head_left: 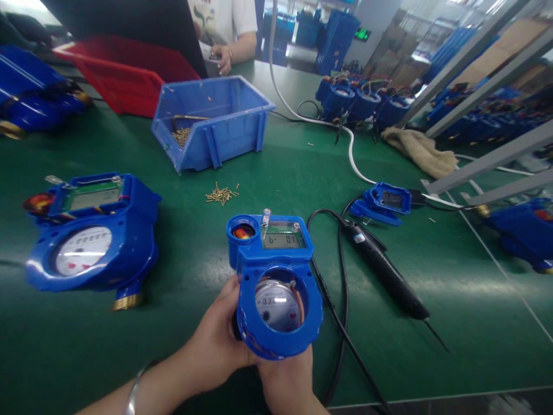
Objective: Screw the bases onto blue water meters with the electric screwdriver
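Observation:
A blue water meter [276, 253] with a small lit display and a round dial is held up at the centre, just above the green table. My left hand [216, 346] wraps round its left side, the fingers partly hidden behind the body. From below, my right hand [287, 374] grips the same meter, its fingers mostly out of sight underneath. Behind the meter lies a small pile of brass screws [222, 194]. On the right rests a black electric screwdriver [384, 268] with its cable. Another blue meter [90, 236] with a display stands at the left.
Beyond the screws are a blue bin [228, 127] and a red bin [125, 80]. A blue part [384, 203], a cloth [419, 151] and metal rails [488, 155] occupy the right. Across the green table [181, 230], a person's hand [222, 59] shows.

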The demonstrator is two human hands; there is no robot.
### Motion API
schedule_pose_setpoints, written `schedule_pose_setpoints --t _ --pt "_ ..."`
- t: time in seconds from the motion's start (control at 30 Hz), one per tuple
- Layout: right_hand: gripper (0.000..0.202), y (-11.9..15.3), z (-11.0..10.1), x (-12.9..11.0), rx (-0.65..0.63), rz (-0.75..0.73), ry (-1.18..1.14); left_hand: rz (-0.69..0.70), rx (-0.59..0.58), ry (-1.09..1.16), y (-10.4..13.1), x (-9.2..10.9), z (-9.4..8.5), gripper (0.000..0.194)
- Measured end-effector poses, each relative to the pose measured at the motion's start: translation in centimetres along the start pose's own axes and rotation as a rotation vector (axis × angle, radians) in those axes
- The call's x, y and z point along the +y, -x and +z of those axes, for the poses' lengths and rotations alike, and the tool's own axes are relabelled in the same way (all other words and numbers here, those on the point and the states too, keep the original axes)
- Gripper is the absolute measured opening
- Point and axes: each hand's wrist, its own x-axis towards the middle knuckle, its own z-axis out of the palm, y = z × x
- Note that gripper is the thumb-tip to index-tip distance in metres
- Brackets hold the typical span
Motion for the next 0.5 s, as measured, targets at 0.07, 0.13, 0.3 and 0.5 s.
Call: schedule_pose_setpoints --t 0.07,0.13,0.3,0.5 --pt "0.042 0.3 0.2 0.3 0.020 -0.019 -0.066 -0.024 0.076 0.039 0.6 -0.5 0.7 0.057" --pt "0.049 0.3 0.0 0.6 -0.060 -0.039 -0.044 -0.058 0.118 0.054 1.1 -0.9 1.0 0.059" --pt "0.074 0.1 -1.0 0.4 -0.236 0.056 0.013 -0.106 -0.051 0.026 0.5 -0.2 -0.5 0.073" --pt "0.077 0.3 -0.8 0.2 -0.151 0.026 0.173 -0.023 -0.052 -0.023 -0.3 0.5 -1.6 0.059"
